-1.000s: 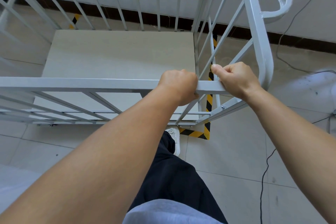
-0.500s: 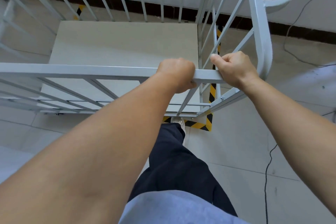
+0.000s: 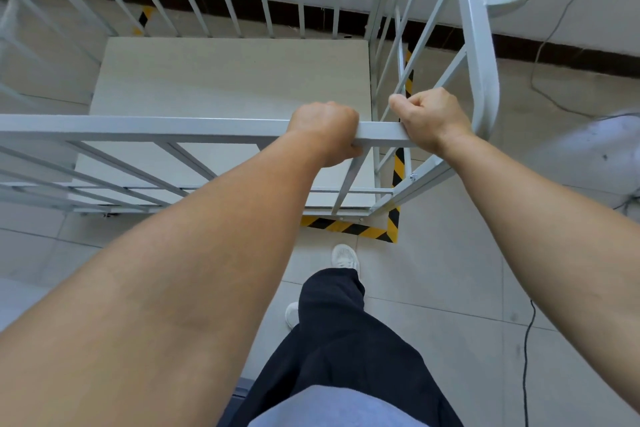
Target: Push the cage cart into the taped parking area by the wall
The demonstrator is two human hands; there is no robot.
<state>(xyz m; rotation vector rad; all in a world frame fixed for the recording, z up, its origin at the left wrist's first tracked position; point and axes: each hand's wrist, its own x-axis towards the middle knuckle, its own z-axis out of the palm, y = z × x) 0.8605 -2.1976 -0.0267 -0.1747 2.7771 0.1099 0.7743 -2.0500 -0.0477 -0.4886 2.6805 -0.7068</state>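
Observation:
A white metal cage cart [image 3: 145,125] with barred sides and a pale flat deck [image 3: 228,80] stands in front of me, close to the wall. My left hand [image 3: 325,132] grips the near top rail of the cart. My right hand [image 3: 429,120] grips the same rail at its right corner, beside the upright post. Yellow-and-black tape [image 3: 349,228] marks the parking area on the floor; its near right corner shows just outside the cart's near right corner, and another strip shows at the far left by the wall.
A white wall with a dark skirting [image 3: 554,52] runs along the far side. A black cable [image 3: 526,350] trails over the tiled floor at the right. My legs in dark trousers and white shoes [image 3: 344,255] stand behind the cart.
The cart has rolled away from me toward the wall. More of the tape corner now shows behind the cart, and my feet have stepped forward.

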